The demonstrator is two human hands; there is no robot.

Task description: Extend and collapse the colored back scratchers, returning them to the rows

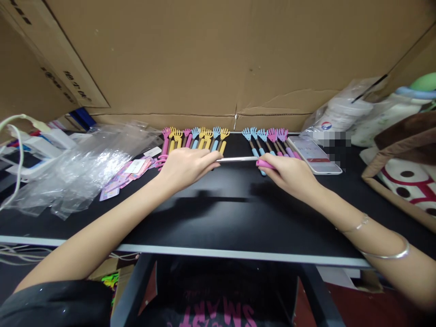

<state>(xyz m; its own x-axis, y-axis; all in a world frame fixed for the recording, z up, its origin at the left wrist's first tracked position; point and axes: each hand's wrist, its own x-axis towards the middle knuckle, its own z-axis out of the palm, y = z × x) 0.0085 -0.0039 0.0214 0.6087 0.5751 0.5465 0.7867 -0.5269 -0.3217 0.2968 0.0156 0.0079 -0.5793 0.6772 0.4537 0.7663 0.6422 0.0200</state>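
A telescopic back scratcher (238,159) is stretched level between my two hands above the black table. My left hand (189,165) is closed around its head end, and pink claw tips stick out to the left of the fist. Its pink handle (265,164) is gripped by my right hand (289,172). A bare silver rod shows between the hands. Behind my left hand lies a row of pink, yellow and blue back scratchers (204,136). A second group of back scratchers (264,138), in blue, pink and purple, lies behind my right hand.
Clear plastic bags (81,159) and colourful printed cards (127,175) lie on the left, near white cables (20,159). On the right are a phone (315,156), a bagged cup (344,113) and a brown bag (402,150). Cardboard (204,59) walls the table's back.
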